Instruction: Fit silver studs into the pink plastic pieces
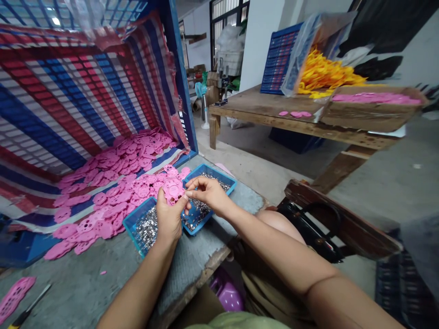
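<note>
At the centre of the frame the left hand point(168, 218) grips a flat, glossy pink plastic piece point(172, 188) (cut-out holes, scalloped edge) upright above two blue trays point(229, 181) of small glinting metal parts — the right hand point(207, 192), wrist bent, pinches narrowly at its edge.

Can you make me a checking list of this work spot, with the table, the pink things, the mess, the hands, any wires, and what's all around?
Surface: grey worktable, worn wooden front edge.
Job's things: pink plastic piece held over two blue trays of small silvery metal bits; pile of pink pieces spilling from a tipped striped crate.
Clutter: a loose pink piece and a hand tool at the near left.
Grippers: left hand grips the pink plastic piece; right hand pinches at its edge.
Cables: nothing seen.
Surroundings: wooden bench with yellow parts and a box of pink parts.
</note>
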Available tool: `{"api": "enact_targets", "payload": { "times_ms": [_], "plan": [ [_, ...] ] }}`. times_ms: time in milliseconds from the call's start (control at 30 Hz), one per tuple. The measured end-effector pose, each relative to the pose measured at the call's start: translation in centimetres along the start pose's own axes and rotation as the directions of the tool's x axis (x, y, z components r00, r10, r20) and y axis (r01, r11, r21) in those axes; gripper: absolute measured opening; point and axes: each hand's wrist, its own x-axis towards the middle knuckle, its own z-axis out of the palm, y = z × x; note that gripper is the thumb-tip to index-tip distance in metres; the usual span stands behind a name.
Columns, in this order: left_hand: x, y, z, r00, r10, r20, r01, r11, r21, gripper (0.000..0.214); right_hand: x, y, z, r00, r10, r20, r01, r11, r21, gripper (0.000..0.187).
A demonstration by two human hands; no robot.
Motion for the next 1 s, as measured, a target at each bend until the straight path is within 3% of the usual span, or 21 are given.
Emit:
{"api": "enact_targets", "payload": {
  "times_ms": [233, 367, 500, 733, 1000],
  "plan": [
    [-0.2, -0.3, 0.0, 1.0, -0.004, -0.021, 0.004, 1.0, 0.013, 0.059, -0.2, -0.6, -0.7, 0.998, -0.05, -0.022, 0.046, 0.987, -0.155, 0.021],
    [-0.5, -0.8, 0.3, 0.997, 0.019, 0.08, -0.008, 0.991, -0.133, 0.051, -0.9, -1.0, -0.8, 0.994, -0.105, -0.024, 0.101, 0.986, -0.13, 0.024],
    [-0.5, -1.0, 0.7, 0.984, -0.028, 0.176, 0.076, 0.959, -0.274, 0.056, -1.6, -1.4, -0.8, 0.994, -0.104, -0.03, 0.099, 0.985, -0.141, 0.026],
    [-0.8, -0.9, 1.0, 0.985, -0.031, 0.171, 0.075, 0.964, -0.254, 0.05, -1.9, -1.5, -0.6, 0.994, -0.106, -0.031, 0.094, 0.959, -0.268, 0.024],
    [-0.9, -1.0, 1.1, 0.982, -0.036, 0.188, 0.089, 0.956, -0.28, 0.045, -1.8, -1.5, -0.6, 0.998, -0.053, -0.028, 0.043, 0.961, -0.274, 0.023]
  ]
}}
